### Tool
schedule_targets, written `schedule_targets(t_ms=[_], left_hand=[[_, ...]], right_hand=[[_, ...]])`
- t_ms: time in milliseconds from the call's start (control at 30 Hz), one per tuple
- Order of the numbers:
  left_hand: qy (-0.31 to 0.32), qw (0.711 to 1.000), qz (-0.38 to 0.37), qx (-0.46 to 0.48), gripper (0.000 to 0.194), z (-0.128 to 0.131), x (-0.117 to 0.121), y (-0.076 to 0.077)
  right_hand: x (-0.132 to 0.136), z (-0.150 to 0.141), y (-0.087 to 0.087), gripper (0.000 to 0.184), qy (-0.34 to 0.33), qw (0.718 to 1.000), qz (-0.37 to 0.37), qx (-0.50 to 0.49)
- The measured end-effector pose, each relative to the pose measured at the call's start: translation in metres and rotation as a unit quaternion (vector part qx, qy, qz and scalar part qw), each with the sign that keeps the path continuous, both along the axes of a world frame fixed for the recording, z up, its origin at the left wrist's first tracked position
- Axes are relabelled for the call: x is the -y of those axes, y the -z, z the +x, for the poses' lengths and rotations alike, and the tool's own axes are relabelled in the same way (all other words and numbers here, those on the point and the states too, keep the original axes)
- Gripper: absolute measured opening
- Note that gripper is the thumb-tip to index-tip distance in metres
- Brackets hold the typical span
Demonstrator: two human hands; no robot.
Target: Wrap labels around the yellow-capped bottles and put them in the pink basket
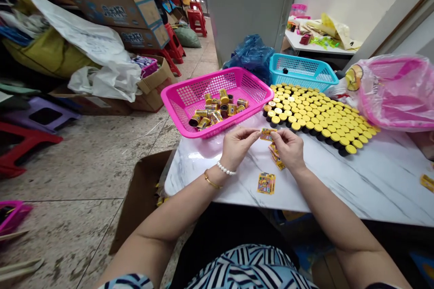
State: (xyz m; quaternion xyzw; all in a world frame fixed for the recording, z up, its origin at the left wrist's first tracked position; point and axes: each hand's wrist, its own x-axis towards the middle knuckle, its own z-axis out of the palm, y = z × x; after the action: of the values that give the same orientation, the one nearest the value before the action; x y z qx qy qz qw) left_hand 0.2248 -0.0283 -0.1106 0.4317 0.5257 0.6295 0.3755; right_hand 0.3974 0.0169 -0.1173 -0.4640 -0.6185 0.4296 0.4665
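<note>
With thumbs and fingers pinched narrow, our left hand (237,146) and right hand (288,149) hold a small rectangular yellow printed label (267,134) over the white marble-patterned table (339,176), beyond a flat yellow printed pile (266,183) near the surface's front edge.

The left forearm (185,211) and right forearm (335,210) slant inward from the near side; left hand (236,146) and right hand (289,148) nearly meet, thumbs (250,139) pinched against forefingers (249,131).
</note>
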Motion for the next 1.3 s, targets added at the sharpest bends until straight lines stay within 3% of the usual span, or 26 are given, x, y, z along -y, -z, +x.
schedule_targets(t_ms=[100,200,367,433,567,667,800,867,933,1000,1067,1167,1300], left_hand=[[0.017,1.000,-0.024,0.002,0.031,0.000,0.000,-0.001],[0.019,0.999,-0.027,-0.001,0.030,0.001,0.001,-0.001],[0.049,0.994,-0.062,0.078,0.033,-0.001,-0.002,0.000],[0.074,0.986,-0.093,0.115,0.036,-0.003,-0.006,0.002],[0.127,0.966,-0.155,0.163,0.039,-0.006,-0.010,0.005],[0.178,0.948,-0.187,0.185,0.037,-0.006,-0.010,0.005],[0.218,0.935,-0.201,0.195,0.031,-0.008,-0.009,0.003],[0.214,0.934,-0.202,0.204,0.030,-0.009,-0.010,0.003],[0.201,0.932,-0.205,0.222,0.029,-0.011,-0.012,0.003],[0.194,0.925,-0.212,0.247,0.026,-0.013,-0.014,0.002],[0.187,0.916,-0.219,0.278,0.017,-0.015,-0.017,0.000],[0.176,0.898,-0.224,0.335,0.007,-0.018,-0.020,-0.004],[0.188,0.877,-0.209,0.390,0.009,-0.018,-0.021,-0.007]], right_hand=[[0.000,0.000,0.001,0.039,-0.006,1.000,0.010,0.017],[0.003,-0.003,0.005,0.036,-0.015,0.997,0.063,0.046],[-0.004,0.004,0.006,0.040,-0.049,0.979,0.148,0.133],[-0.017,0.016,0.003,0.044,0.003,0.957,0.198,0.211],[-0.052,0.043,0.007,0.049,0.202,0.879,0.226,0.369],[-0.067,0.050,0.015,0.037,0.221,0.855,0.190,0.429],[-0.069,0.046,0.018,0.018,0.220,0.857,0.157,0.440],[-0.068,0.045,0.016,0.017,0.220,0.870,0.153,0.414],[-0.067,0.046,0.012,0.028,0.211,0.907,0.154,0.329],[-0.064,0.046,0.005,0.041,0.164,0.963,0.126,0.171],[-0.059,0.045,-0.003,0.045,0.065,0.997,0.049,-0.015],[-0.046,0.037,-0.014,0.035,-0.088,0.974,-0.069,-0.195],[-0.030,0.022,-0.016,0.035,-0.164,0.947,-0.117,-0.251]])
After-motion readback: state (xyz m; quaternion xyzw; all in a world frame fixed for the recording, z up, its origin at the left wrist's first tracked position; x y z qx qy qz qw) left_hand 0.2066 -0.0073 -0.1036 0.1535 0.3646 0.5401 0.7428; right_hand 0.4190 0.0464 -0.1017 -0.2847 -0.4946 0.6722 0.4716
